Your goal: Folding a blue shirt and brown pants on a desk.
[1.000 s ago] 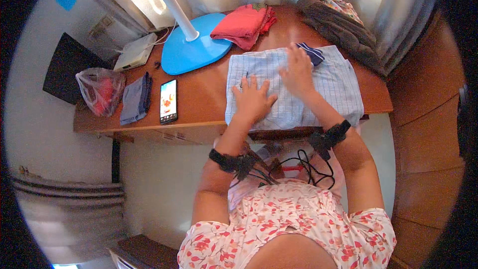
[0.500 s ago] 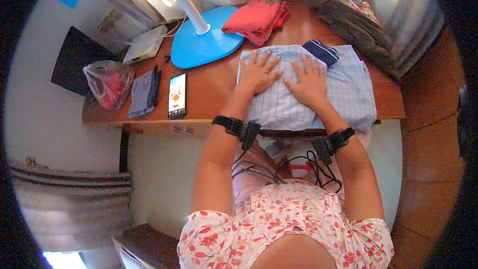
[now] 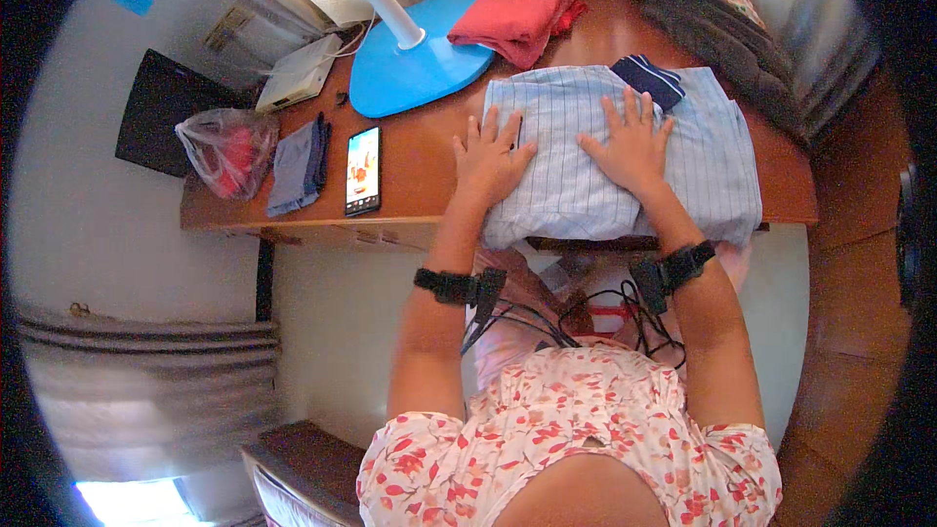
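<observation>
Left hand [image 3: 493, 164] and right hand [image 3: 632, 150] splayed flat on striped cloth [image 3: 566, 195], gripping nothing; phone screen [image 3: 363, 166] left of it, illegible.

I see a brown desk [image 3: 415, 161] across my upper view. On it: router [image 3: 298, 76], fan base [image 3: 420, 73], bag [image 3: 234, 151], grey-blue cloth [image 3: 293, 171] and phone [image 3: 362, 171], upper left; red cloth [image 3: 517, 20], top centre; striped cloth [image 3: 566, 161], right of centre; dark cloth [image 3: 712, 39], upper right.

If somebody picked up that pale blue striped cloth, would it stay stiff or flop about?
The pale blue striped cloth would probably flop, since its near edge bends over the front of the desk. Its fabric looks thin, so perhaps it is light. Pushing would likely bunch it: loose folds show near the right hand.
</observation>
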The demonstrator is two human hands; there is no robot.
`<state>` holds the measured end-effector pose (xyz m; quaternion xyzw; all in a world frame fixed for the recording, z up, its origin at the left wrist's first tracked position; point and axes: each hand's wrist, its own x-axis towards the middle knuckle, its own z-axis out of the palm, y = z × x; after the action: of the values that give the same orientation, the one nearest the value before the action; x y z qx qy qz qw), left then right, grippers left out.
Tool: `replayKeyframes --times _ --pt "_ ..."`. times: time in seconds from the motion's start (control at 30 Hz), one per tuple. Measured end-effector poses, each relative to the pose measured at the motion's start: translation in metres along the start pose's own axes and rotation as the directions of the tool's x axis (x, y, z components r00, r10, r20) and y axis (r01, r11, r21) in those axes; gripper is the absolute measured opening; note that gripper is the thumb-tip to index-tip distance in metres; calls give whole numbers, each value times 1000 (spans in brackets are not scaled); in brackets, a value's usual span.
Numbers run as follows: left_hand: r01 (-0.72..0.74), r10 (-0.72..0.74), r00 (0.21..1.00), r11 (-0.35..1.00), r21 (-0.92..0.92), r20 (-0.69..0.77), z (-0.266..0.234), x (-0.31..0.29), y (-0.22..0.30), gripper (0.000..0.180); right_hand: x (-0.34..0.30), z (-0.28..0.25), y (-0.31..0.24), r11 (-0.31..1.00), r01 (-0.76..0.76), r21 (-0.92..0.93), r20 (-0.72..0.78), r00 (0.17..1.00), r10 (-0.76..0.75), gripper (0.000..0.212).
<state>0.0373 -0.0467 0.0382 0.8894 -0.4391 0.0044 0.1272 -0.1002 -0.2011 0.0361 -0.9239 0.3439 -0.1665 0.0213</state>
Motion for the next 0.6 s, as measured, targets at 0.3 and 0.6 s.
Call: replayKeyframes --times 0.3,0.6 --pt "76 -77 997 980 183 1 -18 -34 33 62 -1 0 3 999 -3 36 17 1000 2 67" --pt "-283 289 950 957 60 -121 17 -39 73 60 2 5 2 1000 14 18 13 1000 -14 65"
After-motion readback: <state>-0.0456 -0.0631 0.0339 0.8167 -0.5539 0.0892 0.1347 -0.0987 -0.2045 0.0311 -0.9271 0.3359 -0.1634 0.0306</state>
